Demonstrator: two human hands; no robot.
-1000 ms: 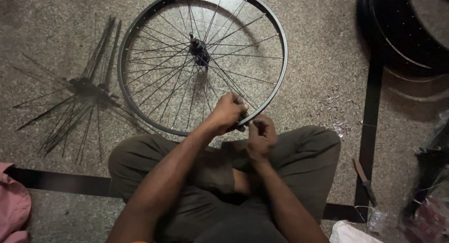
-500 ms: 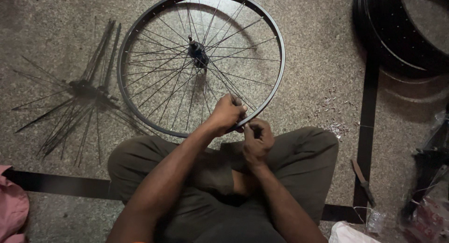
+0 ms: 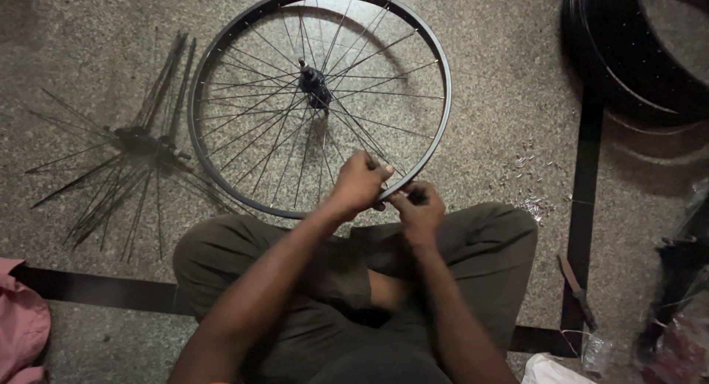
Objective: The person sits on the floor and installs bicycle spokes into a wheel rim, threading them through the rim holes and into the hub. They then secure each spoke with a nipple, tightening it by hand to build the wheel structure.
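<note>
A black bicycle wheel rim (image 3: pixel 221 44) with thin metal spokes and a dark hub (image 3: pixel 313 80) lies flat on the speckled stone floor in front of my crossed legs. My left hand (image 3: pixel 360 183) pinches a spoke where it meets the near edge of the rim. My right hand (image 3: pixel 418 210) is closed right beside it at the same spot on the rim, gripping something small that I cannot make out. Both forearms reach forward over my olive-green trousers.
A second hub with loose spokes fanned out (image 3: pixel 140 144) lies to the left. Small shiny metal nipples (image 3: pixel 528 184) are scattered at the right. Stacked black rims (image 3: pixel 628 52) sit top right, a small hand tool (image 3: pixel 574 280) lower right, pink cloth (image 3: pixel 22 325) lower left.
My hands stay at the near edge of the rim; the right hand has shifted slightly downward and closer to the left hand. The wheel has barely moved.
</note>
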